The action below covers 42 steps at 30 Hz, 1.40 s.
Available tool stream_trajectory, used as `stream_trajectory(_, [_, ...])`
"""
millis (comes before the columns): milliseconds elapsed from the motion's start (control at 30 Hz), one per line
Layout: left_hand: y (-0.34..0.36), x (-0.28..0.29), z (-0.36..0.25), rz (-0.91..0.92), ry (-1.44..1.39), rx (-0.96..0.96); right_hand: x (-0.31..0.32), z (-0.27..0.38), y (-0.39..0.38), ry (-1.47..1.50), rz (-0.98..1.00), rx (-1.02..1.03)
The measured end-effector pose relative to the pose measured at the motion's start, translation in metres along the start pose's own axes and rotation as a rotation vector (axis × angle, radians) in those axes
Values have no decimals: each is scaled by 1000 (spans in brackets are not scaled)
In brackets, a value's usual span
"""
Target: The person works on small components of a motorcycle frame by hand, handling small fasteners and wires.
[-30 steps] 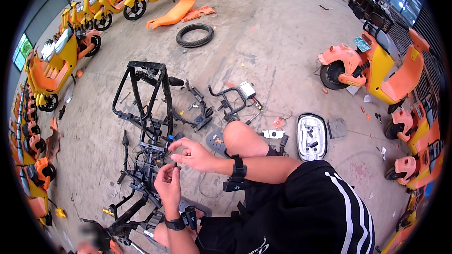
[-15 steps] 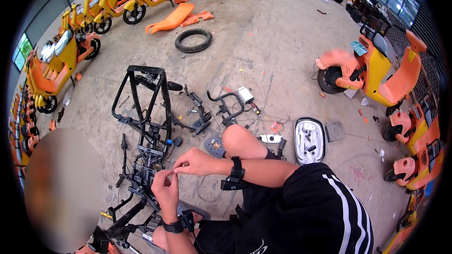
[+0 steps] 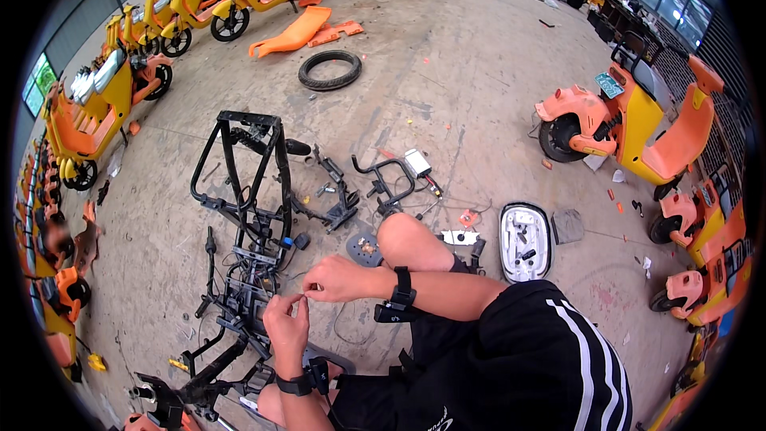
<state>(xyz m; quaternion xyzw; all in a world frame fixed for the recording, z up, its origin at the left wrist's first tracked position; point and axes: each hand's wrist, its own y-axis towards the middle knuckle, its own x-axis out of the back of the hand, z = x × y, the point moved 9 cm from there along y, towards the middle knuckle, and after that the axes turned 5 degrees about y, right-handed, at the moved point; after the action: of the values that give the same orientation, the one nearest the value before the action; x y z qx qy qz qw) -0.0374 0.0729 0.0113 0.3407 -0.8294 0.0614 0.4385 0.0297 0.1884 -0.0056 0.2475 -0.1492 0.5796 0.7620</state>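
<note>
Just to the right of the black scooter frame (image 3: 285, 183), my two hands meet fingertip to fingertip. My left hand (image 3: 285, 327) is closed in a pinch, thumb against forefinger, pointing up. My right hand (image 3: 339, 279) comes across from the right, its fingertips also pinched and its other fingers curled. Whatever lies between the fingertips is too small to make out. Wiring and brackets (image 3: 247, 291) on the lower part of the frame lie close to my left hand. Each wrist wears a black strap with a small device.
A white-lined tray (image 3: 527, 271) with small parts lies right of my knee. Beyond my foot are a bent black tube (image 3: 407, 172), a white box (image 3: 417, 163) with leads, and a tire (image 3: 329, 84). Orange panels (image 3: 295, 32) lie farther off. Orange-yellow scooters (image 3: 638, 124) stand on both sides.
Both hands have shifted slightly right and down, and their fingertips have drawn a little apart. The large blurred shape at the lower left is gone, showing scooters there.
</note>
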Motion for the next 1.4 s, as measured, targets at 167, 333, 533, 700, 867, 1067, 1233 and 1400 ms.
stream_trajectory(167, [-2,-6,-8,23,37,-78,-3,2,-2,-81,39,-26])
stream_trajectory(333, [-3,-9,-16,85,-6,-140,-16,-5,-5,-117,105,-20])
stream_trajectory(533, [-8,0,-24,4,-91,-171,-7,2,-7,16,1,-21])
stream_trajectory(700, [-10,6,-30,-41,-133,-197,-5,-1,-6,148,-11,-51])
stream_trajectory(867, [-11,10,-28,-65,-171,-210,-3,1,-6,205,-28,-77])
stream_trajectory(1067, [-9,13,-21,-60,-179,-119,4,-12,-7,82,-148,-104])
stream_trajectory(1233, [-11,32,8,-166,-327,57,25,-34,-11,163,-161,-286])
stream_trajectory(1400, [-7,21,3,-143,-328,85,28,-11,-6,4,-285,-136])
